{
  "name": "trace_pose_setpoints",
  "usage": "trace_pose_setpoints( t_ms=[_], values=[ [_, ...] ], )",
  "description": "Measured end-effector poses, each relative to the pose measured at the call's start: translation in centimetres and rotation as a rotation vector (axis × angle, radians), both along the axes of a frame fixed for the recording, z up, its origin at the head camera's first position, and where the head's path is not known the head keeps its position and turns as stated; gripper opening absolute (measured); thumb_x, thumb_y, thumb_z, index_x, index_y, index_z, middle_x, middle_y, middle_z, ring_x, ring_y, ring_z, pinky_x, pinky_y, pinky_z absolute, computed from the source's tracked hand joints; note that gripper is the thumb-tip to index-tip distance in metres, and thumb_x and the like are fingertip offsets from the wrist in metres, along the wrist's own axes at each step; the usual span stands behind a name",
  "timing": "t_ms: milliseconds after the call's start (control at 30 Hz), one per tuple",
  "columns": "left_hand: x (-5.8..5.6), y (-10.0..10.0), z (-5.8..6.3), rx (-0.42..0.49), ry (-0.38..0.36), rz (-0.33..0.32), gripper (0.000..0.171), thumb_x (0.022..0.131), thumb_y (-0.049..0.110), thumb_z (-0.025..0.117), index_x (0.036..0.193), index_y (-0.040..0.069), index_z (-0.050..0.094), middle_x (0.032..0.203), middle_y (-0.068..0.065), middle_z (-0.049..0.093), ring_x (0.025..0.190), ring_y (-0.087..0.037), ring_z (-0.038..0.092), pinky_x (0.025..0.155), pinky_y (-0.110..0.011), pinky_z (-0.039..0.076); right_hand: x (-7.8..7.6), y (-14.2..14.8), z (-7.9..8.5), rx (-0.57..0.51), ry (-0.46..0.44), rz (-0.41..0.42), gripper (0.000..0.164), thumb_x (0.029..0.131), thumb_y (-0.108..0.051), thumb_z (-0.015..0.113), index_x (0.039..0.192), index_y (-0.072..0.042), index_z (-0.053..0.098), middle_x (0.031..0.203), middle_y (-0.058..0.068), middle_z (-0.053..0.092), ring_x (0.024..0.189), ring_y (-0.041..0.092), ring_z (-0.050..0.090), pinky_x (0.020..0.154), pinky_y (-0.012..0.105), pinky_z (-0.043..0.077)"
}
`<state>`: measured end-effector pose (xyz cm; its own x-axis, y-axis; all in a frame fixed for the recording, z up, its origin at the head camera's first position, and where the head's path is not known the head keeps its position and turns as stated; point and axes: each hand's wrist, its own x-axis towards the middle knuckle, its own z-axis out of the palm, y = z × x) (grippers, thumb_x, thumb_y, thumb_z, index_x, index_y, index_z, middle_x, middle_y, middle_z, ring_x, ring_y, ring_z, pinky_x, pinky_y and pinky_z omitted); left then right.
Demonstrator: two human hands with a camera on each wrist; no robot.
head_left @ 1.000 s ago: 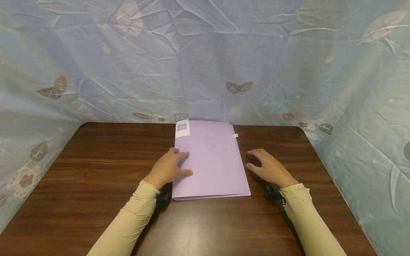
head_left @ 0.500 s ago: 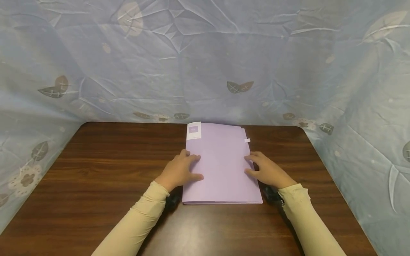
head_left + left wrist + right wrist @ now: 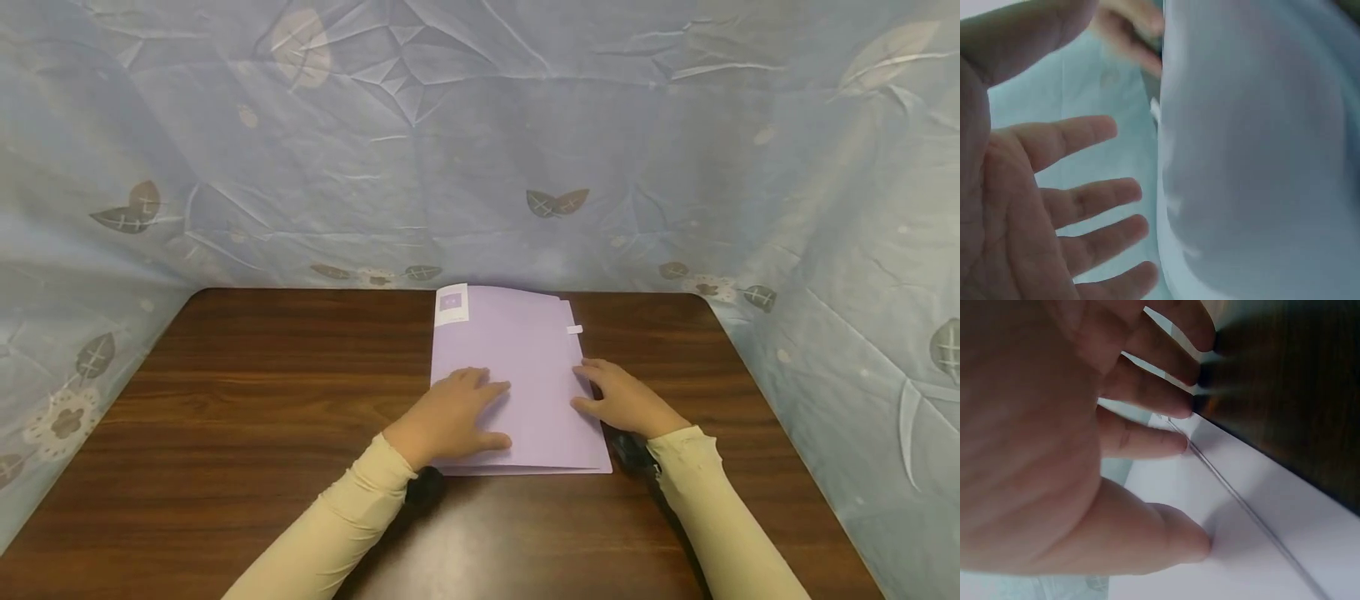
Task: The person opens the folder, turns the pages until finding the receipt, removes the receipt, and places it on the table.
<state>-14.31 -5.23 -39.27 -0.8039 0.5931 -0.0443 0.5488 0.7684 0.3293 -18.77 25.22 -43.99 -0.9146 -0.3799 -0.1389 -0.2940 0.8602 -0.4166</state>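
A light purple file folder (image 3: 525,358) lies closed on the table, with a white label (image 3: 452,304) at its upper left corner and a small white tab (image 3: 574,329) on its right edge. Over the folder's lower left part is my left hand (image 3: 453,421), its fingers spread and fairly straight. In the left wrist view its fingertips (image 3: 1129,189) hover close to the cover. My right hand (image 3: 626,400) rests at the right edge. The right wrist view shows that thumb (image 3: 1179,534) on the cover and several fingers against the dark tabletop.
The dark wood-grain table (image 3: 285,375) has rounded back corners. Pale blue leaf-patterned cloth (image 3: 480,150) hangs behind it and along both sides. A black strap (image 3: 633,454) sits under the right wrist.
The folder has shifted right and slightly nearer, up to my right hand. My left hand has since come off the left edge and moved right and nearer, over the cover.
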Motion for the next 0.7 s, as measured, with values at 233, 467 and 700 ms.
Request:
trace_pose_setpoints(
  t_ms=[233,467,700],
  values=[
    [2.0,4.6,-1.2,-0.202,0.103,-0.125,0.087,0.08,0.063,0.081,0.152,0.021,0.053,0.153,-0.014,0.05,0.145,-0.037,0.042,0.118,-0.059,0.033,0.1,-0.1,0.2,0.015,0.008,-0.006,0.062,0.099,-0.03,0.069,0.146,0.007,0.053,0.156,0.029,0.044,0.145,0.047,0.041,0.117,0.062,0.033],
    [2.7,6.7,-2.3,-0.256,0.242,-0.096,0.086,0.077,0.062,0.083,0.148,0.022,0.056,0.147,-0.012,0.055,0.139,-0.033,0.049,0.111,-0.058,0.041,-0.1,-0.1,0.1,0.016,0.009,-0.012,0.062,0.099,-0.031,0.069,0.146,0.006,0.053,0.157,0.029,0.043,0.145,0.047,0.04,0.116,0.063,0.033],
    [2.8,7.5,-2.6,-0.277,0.315,-0.076,0.075,0.076,0.06,0.085,0.137,0.023,0.064,0.131,-0.01,0.062,0.128,-0.029,0.056,0.103,-0.054,0.047,0.1,0.0,-0.1,0.026,0.017,-0.017,0.061,0.1,-0.029,0.069,0.146,0.007,0.053,0.156,0.029,0.044,0.144,0.046,0.042,0.116,0.062,0.034]
  ],
)
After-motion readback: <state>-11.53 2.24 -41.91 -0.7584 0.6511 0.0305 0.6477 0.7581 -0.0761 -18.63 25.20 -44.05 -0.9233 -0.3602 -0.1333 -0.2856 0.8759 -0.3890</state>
